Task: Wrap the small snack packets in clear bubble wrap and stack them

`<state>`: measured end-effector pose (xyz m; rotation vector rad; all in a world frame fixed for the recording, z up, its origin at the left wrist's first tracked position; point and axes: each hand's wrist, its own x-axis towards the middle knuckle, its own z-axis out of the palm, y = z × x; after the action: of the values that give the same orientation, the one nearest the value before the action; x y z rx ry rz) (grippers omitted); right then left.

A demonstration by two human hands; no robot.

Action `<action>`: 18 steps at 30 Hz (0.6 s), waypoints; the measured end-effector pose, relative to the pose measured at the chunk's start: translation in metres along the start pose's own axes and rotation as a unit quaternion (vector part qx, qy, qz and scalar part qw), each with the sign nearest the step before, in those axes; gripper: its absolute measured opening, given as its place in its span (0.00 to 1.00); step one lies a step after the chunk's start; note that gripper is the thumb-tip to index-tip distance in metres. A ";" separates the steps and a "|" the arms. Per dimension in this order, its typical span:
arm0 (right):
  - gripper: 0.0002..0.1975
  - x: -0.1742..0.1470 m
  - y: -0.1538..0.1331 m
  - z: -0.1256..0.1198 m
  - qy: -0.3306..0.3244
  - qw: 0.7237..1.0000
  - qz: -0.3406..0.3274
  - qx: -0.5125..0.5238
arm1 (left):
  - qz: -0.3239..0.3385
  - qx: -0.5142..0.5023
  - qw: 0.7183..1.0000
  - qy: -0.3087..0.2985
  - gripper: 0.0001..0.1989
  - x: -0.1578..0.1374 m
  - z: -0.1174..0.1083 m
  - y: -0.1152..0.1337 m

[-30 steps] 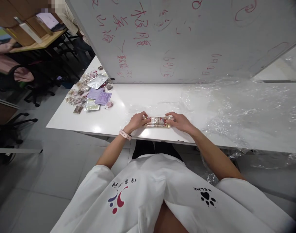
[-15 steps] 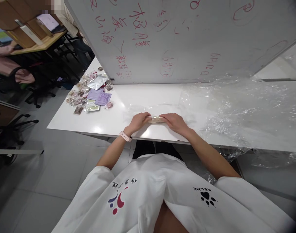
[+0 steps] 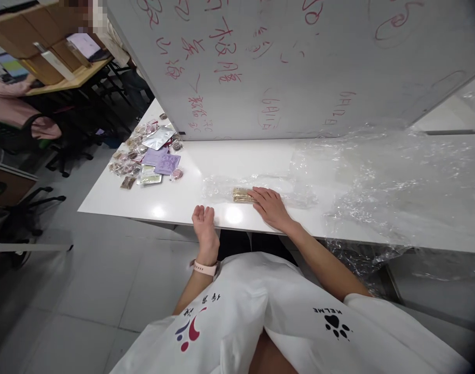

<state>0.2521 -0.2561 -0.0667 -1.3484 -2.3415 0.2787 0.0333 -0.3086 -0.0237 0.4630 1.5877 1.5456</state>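
Note:
On the white table lies a small tan bundle (image 3: pixel 240 195), wrapped in clear plastic, its contents too small to identify. My right hand (image 3: pixel 271 206) rests on the bundle's right part with the fingers laid flat, covering that end. A strip of clear plastic film (image 3: pixel 217 188) spreads under and around the bundle. Away to the left, my left hand (image 3: pixel 204 226) is at the table's front edge, palm turned up. Its fingers are loosely bent and slightly apart, and nothing shows in them.
Loose clear plastic sheeting (image 3: pixel 385 187) covers the table's right side and hangs over the front. Assorted small packets (image 3: pixel 167 163) are heaped at the left. A whiteboard (image 3: pixel 284 78) with red writing stands behind. People sit and stand near a wooden desk (image 3: pixel 71 78) at far left.
My left hand has let go of the bundle and moved left and towards me, turning palm up. My right hand has flattened over the bundle, whose left end is now uncovered.

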 end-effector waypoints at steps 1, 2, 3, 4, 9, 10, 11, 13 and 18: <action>0.23 0.000 0.000 0.001 0.003 1.000 0.008 0.005 | -0.082 -0.063 0.994 -0.033 0.17 0.003 -0.003 0.004; 0.22 0.001 0.000 0.001 0.006 1.000 0.014 0.010 | -0.153 -0.107 0.980 -0.075 0.15 0.008 -0.004 0.008; 0.22 0.002 0.000 0.000 0.010 1.000 0.017 0.015 | -0.208 -0.131 0.963 -0.113 0.13 0.015 -0.001 0.012; 0.22 0.003 0.000 0.000 0.013 1.000 0.019 0.020 | -0.237 -0.136 0.951 -0.141 0.11 0.024 0.005 0.016; 0.21 0.004 -0.001 0.000 0.032 0.999 0.014 0.035 | -0.143 -0.093 0.972 -0.160 0.10 0.058 0.056 0.018; 0.20 0.003 0.000 0.001 0.036 0.999 0.012 0.037 | -0.103 -0.081 0.977 -0.166 0.09 0.059 0.067 0.014; 0.20 0.003 0.000 0.003 0.040 0.998 0.010 0.039 | -0.055 -0.060 0.982 -0.173 0.08 0.056 0.076 0.010; 0.20 0.004 0.002 0.007 0.046 0.998 0.006 0.044 | 0.075 0.034 0.978 -0.193 0.10 0.043 0.091 -0.003; 0.18 0.005 0.011 0.004 0.012 0.998 -0.022 0.052 | 0.365 0.451 0.769 -0.267 0.21 0.006 0.100 -0.035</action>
<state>0.2565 -0.2460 -0.0726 -1.2438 -2.3006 0.3637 0.1171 -0.2466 -0.0462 2.0582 1.6490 0.8286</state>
